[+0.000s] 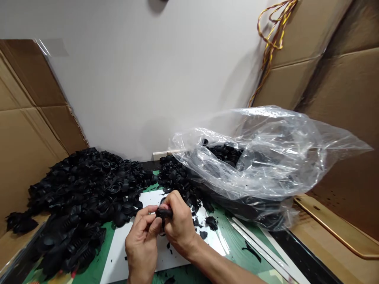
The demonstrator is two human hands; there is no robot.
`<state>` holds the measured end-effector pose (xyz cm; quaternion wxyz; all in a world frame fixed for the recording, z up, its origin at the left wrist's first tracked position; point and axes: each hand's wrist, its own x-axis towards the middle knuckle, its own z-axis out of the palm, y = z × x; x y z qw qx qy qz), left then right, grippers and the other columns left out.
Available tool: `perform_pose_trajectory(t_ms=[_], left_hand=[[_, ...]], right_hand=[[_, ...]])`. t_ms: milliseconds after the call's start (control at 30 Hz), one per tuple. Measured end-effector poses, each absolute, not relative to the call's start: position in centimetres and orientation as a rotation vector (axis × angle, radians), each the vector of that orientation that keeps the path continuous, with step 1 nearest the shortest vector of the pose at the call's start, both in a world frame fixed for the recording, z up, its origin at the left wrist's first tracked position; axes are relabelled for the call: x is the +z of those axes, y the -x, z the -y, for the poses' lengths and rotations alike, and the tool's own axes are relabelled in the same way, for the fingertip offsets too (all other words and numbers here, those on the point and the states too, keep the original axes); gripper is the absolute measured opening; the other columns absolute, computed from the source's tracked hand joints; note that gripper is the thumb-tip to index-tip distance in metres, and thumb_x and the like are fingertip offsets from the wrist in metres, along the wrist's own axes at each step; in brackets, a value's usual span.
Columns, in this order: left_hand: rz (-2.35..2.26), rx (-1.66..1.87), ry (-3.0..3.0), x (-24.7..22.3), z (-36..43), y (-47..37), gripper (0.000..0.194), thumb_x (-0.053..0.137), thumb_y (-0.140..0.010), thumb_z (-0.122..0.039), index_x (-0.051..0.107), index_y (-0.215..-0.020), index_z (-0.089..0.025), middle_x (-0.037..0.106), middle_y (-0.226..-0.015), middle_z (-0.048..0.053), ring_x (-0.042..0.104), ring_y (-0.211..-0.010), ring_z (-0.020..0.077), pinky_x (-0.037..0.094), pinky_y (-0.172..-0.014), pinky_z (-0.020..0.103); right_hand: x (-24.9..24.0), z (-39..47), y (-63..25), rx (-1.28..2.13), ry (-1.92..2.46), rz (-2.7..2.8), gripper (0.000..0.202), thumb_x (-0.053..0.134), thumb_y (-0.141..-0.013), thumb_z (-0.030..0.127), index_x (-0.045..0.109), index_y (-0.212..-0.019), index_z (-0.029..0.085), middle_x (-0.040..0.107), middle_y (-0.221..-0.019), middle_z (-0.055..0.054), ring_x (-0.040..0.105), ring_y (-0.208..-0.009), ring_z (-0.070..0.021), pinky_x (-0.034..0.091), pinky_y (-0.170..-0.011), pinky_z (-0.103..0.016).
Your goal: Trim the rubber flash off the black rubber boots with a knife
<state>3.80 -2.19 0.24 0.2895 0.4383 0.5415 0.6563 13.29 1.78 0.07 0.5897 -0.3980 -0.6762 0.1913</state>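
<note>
Near the bottom centre, my left hand (143, 240) pinches one side of a small black rubber part (163, 213) between thumb and fingers. From the right, my right hand (180, 221) grips the same part with its fingers curled. Both hands are above a white sheet (117, 252) strewn with black scraps. A large heap of black ribbed rubber parts (89, 185) lies on the left. Behind the hands is a smaller pile of black pieces (173, 171). The fingers partly hide the held part.
A clear plastic bag (275, 157) with black parts inside stands at the right. White strips (260, 248) lie on the green mat (237, 240). A gold phone (334, 225) rests at far right. Cardboard walls (26, 118) flank both sides; twisted wires (269, 51) hang at upper right.
</note>
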Motion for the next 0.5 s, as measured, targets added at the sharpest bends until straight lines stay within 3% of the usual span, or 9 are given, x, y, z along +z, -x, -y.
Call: perform_pose_trajectory(t_ms=[167,333,500], left_hand=[[-1.424,1.829,-1.205,0.9,3.3,-4.1,0.01,0.076,-0.061,-0.03,0.072,-0.058,-0.02,0.069,-0.093,0.009,0.06,-0.091,0.0258,0.049,-0.076,0.028],[-1.316,1.79,-1.016,0.0,2.7,-3.9,0.022,0.074,-0.063,-0.038,0.074,-0.072,-0.018,0.07,-0.095,0.009,0.06,-0.06,0.0168,0.051,-0.059,0.028],[-1.284,1.795,-0.888,-0.3,2.5,-3.6,0.032,0.076,-0.063,-0.036,0.073,-0.089,-0.016,0.071,-0.085,0.006,0.059,-0.054,0.0129,0.05,-0.06,0.027]], right_hand=[[0.2,-4.9,-16.6,0.265,1.206,1.318,0.016,0.042,-0.076,0.02,0.035,-0.062,0.025,0.041,-0.059,0.002,0.039,-0.053,-0.0156,0.032,-0.05,-0.028],[0.4,-5.4,-18.0,0.393,1.27,1.417,0.018,0.039,-0.081,0.024,0.041,-0.063,0.023,0.047,-0.06,0.001,0.042,-0.054,-0.0161,0.032,-0.053,-0.028],[0.6,-4.4,-17.4,0.552,1.199,1.538,0.015,0.046,-0.076,0.023,0.044,-0.062,0.022,0.047,-0.059,0.002,0.043,-0.055,-0.0155,0.033,-0.054,-0.026]])
